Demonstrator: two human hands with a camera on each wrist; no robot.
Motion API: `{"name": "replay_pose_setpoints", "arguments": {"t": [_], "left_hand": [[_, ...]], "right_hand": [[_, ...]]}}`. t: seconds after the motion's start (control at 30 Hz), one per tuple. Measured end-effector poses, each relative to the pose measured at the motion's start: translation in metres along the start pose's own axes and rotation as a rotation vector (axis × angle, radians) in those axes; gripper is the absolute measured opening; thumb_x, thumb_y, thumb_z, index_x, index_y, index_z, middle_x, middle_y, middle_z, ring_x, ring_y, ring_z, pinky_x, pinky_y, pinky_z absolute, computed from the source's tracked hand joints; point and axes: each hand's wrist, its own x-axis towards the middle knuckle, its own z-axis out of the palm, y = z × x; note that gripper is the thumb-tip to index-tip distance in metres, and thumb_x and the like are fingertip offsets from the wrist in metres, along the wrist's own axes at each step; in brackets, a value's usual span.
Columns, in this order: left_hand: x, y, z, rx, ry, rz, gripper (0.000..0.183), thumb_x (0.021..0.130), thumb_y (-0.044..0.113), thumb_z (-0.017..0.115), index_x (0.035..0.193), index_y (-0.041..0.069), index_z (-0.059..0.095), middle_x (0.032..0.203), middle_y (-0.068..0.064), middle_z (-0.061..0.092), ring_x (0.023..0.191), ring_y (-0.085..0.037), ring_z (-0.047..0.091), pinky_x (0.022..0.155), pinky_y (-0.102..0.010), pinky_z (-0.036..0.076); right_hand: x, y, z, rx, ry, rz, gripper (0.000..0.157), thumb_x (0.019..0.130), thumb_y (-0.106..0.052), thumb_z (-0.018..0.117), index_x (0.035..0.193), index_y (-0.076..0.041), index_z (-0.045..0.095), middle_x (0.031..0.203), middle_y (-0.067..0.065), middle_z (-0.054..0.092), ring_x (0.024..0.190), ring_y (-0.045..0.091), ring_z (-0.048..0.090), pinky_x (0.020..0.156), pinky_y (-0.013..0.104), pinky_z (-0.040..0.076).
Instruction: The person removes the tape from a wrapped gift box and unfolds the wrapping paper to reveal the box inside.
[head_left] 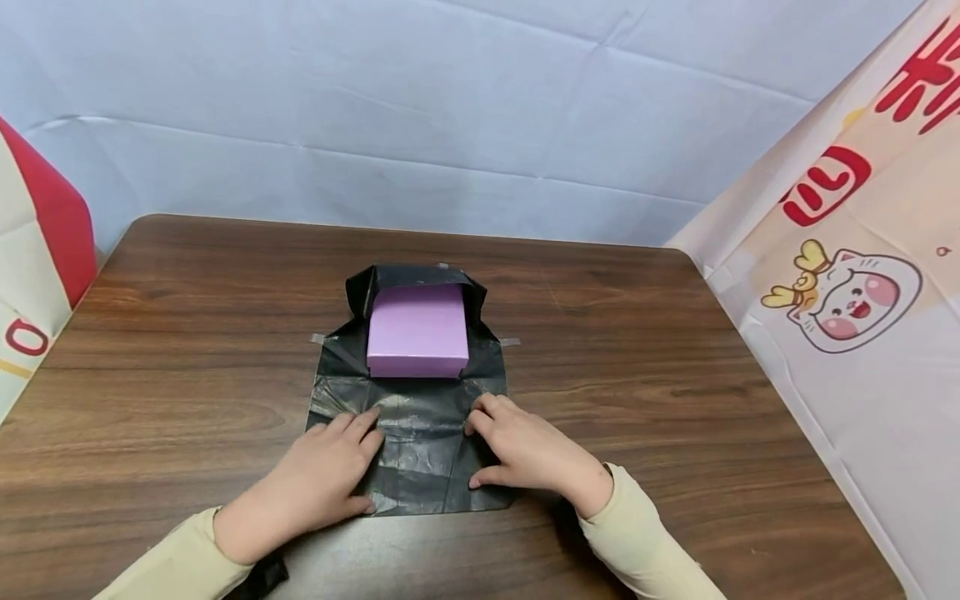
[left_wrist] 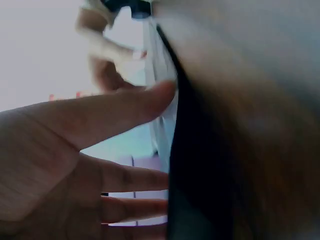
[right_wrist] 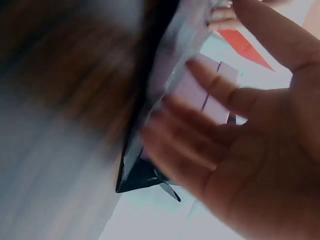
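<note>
A purple box (head_left: 417, 329) rests on a sheet of creased black wrapping paper (head_left: 420, 467). The paper's far part stands up behind the box and around its sides, while the near part lies spread toward me. My left hand (head_left: 330, 471) touches the near flap's left side, thumb at the front edge. Over on the flap's right side, the fingertips of my right hand (head_left: 525, 450) touch the paper. The left wrist view has the left thumb and fingers (left_wrist: 135, 178) along the paper's edge. In the right wrist view, the right fingers (right_wrist: 175, 145) are slightly bent against the paper.
Small strips of clear tape (head_left: 510, 342) stick out at the paper's sides and top. Everything lies on a brown wood-grain table (head_left: 637, 375). A white cloth (head_left: 375, 108) hangs behind it, with a printed banner (head_left: 847, 283) at the right.
</note>
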Motion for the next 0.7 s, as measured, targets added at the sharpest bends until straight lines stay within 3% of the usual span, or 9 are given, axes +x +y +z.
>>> {"name": "replay_pose_setpoints", "arguments": {"t": [0.13, 0.27, 0.7], "left_hand": [[0.002, -0.011, 0.001, -0.061, -0.064, -0.05, 0.097, 0.062, 0.048, 0.083, 0.132, -0.008, 0.048, 0.143, -0.028, 0.034, 0.124, -0.049, 0.038, 0.093, -0.057, 0.042], [0.003, -0.015, 0.003, -0.081, -0.072, -0.043, 0.101, 0.063, 0.05, 0.082, 0.135, -0.01, 0.044, 0.145, -0.029, 0.031, 0.126, -0.05, 0.035, 0.098, -0.056, 0.037], [0.013, -0.02, 0.001, -0.087, -0.09, -0.051, 0.101, 0.065, 0.051, 0.081, 0.135, -0.01, 0.043, 0.146, -0.026, 0.032, 0.128, -0.048, 0.033, 0.097, -0.057, 0.038]], "right_hand": [[0.001, 0.003, 0.002, -0.005, -0.036, 0.088, 0.082, 0.068, -0.049, 0.081, 0.125, 0.0, 0.049, 0.135, 0.02, 0.041, 0.124, 0.033, 0.042, 0.099, 0.043, 0.04], [0.002, 0.005, 0.001, 0.003, -0.103, 0.156, 0.101, 0.068, -0.048, 0.081, 0.139, 0.006, 0.036, 0.147, 0.025, 0.029, 0.135, 0.039, 0.029, 0.107, 0.048, 0.031], [0.01, 0.013, -0.004, -0.051, -0.147, 0.185, 0.105, 0.065, -0.053, 0.08, 0.142, 0.004, 0.037, 0.149, 0.022, 0.029, 0.136, 0.038, 0.029, 0.105, 0.051, 0.032]]}}
